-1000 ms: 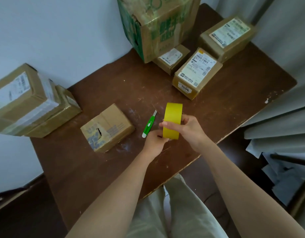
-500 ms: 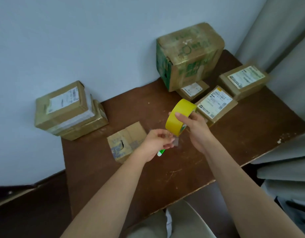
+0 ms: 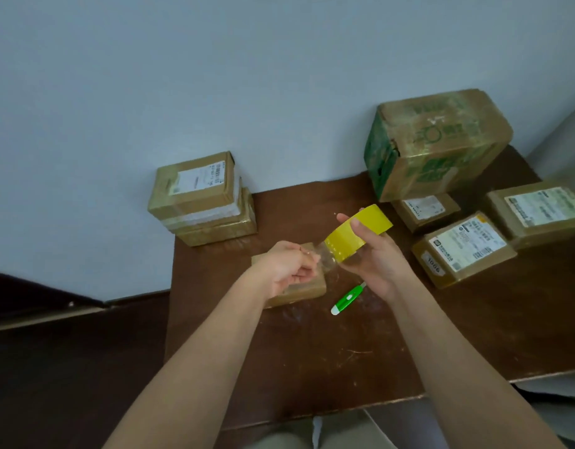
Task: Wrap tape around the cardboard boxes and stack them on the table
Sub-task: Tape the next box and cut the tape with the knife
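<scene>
The right hand (image 3: 376, 264) has its grip closed round a yellow tape roll (image 3: 357, 233), fingers curled over the outer face, holding it up above the brown worktop (image 3: 312, 351). The left hand (image 3: 289, 267) pinches the free end of the clear tape strip (image 3: 325, 257), which runs the short way from the roll to its fingertips; the strip is glossy and hard to trace, so its exact edge is unclear. Directly under the left hand sits a small cardboard box (image 3: 299, 291), partly hidden by the wrist. Just beside it, to the right, a green utility knife (image 3: 348, 299) lies flat on the worktop. At the back left corner two boxes form a stack (image 3: 201, 197) against the wall. At the back right stands a large green-printed box (image 3: 436, 140), resting on a small labelled box (image 3: 425, 209), with two more labelled boxes (image 3: 464, 249) near the right edge.
</scene>
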